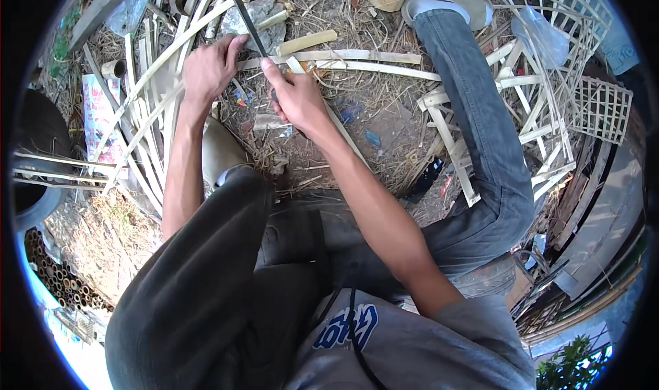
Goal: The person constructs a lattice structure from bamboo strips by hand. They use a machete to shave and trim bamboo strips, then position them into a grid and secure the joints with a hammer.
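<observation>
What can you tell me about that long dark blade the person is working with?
The blade is long, narrow and dark, metal by its look, running up and to the left from between the hands. A turquoise piece sits at its far end near the picture's top edge. It lies tilted over a pale split bamboo strip. The right hand grips its near end; the left hand rests beside it, fingertips close to the blade.

Single head-worn fisheye view — steeply downward, close over lap and littered ground (pixel 384 115).
</observation>
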A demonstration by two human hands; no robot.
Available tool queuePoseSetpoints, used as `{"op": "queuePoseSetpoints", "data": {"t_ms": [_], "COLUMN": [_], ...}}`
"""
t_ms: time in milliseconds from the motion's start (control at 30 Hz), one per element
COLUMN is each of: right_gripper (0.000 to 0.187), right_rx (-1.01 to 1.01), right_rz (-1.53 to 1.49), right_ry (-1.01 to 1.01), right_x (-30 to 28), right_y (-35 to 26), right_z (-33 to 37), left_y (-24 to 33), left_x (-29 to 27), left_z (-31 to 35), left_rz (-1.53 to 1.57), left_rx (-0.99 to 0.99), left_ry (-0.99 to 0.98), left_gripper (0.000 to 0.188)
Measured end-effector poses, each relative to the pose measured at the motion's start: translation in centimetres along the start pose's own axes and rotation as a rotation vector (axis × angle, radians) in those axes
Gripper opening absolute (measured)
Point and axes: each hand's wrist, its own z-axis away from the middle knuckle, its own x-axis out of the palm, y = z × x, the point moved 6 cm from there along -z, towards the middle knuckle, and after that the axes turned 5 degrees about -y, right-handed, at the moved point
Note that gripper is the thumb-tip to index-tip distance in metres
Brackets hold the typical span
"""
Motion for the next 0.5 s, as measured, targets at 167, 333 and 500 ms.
{"op": "queuePoseSetpoints", "data": {"t_ms": [167,333,500], "right_gripper": [0.082,0.083,0.081], "right_rx": [-0.009,-0.064,-0.072], "right_rz": [-0.086,0.039,0.013], "right_ry": [0.052,0.203,0.169], "right_x": [0.1,0.3,0.1], "right_y": [-2.3,-3.4,-3.6], "right_z": [0.5,-0.2,-0.3], "left_y": [-0.1,-0.1,-0.5], "left_x": [-1.0,-1.7,-1.9], "left_z": [-1.2,-2.0,-1.5], "left_rz": [-0.026,0.014,0.039], "left_rx": [-0.016,0.032,-0.034], "left_ry": [-0.014,0.039,0.026], "left_gripper": [0.044,0.047,0.051]}}
